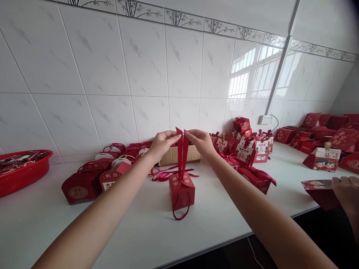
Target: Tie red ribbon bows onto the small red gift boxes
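A small red gift box (179, 196) stands on the white table in front of me, with a dark red cord handle (181, 218) hanging down its near side. A red ribbon (184, 158) rises from the top of the box in two upright tails. My left hand (165, 142) pinches the left tail near its tip. The right tail is pinched near its tip by my right hand (200, 141). The tails run close side by side, and both hands are above the box. Behind it, loose red ribbons (165, 175) lie on the table.
Red gift boxes (81, 186) are grouped at left, beside a red basin (25, 172). More boxes (244, 153) crowd the right and far right. A cardboard box (168, 157) is at the tiled wall. Another person's hand (347, 190) holds a red box at the right edge.
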Tool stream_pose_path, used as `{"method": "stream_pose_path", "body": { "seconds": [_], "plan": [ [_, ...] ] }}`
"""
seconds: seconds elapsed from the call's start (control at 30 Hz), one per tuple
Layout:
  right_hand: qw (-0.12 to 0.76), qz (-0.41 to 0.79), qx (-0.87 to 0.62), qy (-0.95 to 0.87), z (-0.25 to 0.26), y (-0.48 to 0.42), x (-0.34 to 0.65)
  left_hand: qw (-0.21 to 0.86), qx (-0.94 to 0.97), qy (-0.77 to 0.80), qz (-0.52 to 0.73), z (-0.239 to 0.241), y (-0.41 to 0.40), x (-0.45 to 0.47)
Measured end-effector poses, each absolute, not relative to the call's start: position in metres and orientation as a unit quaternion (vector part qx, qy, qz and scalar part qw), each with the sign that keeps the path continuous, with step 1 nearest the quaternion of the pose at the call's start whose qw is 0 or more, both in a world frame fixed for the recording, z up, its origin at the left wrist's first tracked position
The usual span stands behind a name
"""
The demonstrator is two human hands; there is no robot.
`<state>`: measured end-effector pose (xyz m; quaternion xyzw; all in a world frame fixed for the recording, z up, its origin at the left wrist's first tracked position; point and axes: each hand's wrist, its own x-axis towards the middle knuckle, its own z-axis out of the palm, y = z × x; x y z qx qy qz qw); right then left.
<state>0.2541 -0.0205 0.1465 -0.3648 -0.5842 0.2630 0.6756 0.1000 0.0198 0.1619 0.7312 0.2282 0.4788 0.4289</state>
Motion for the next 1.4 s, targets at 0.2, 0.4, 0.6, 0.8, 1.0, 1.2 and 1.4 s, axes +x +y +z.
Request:
{"method": "stream_pose_path", "body": {
  "seconds": [0.2,0.4,0.6,0.8,1.0,1.2,1.4],
  "plan": [
    [0.685,0.303,-0.350,-0.562,0.142,-0.015,0.259,0.430,0.752,0.278,0.416,0.150,0.019,0.085],
    [0.693,0.383,-0.346,-0.503,0.138,-0.018,0.264,0.250,0.850,0.387,0.255,0.087,0.020,0.073],
    [0.715,0.428,-0.326,-0.446,0.126,-0.018,0.279,0.246,0.844,0.403,0.254,0.042,0.020,0.082],
    [0.728,0.415,-0.350,-0.419,0.100,-0.012,0.310,0.250,0.851,0.376,0.266,0.035,0.023,0.080],
    [0.742,0.421,-0.367,-0.370,0.060,-0.015,0.334,0.261,0.848,0.364,0.282,0.031,0.018,0.079],
    [0.760,0.431,-0.359,-0.328,0.021,-0.018,0.348,0.260,0.847,0.361,0.290,0.026,0.018,0.078],
    [0.776,0.433,-0.351,-0.295,0.002,-0.021,0.354,0.252,0.852,0.356,0.291,0.023,0.020,0.076]
  ]
}}
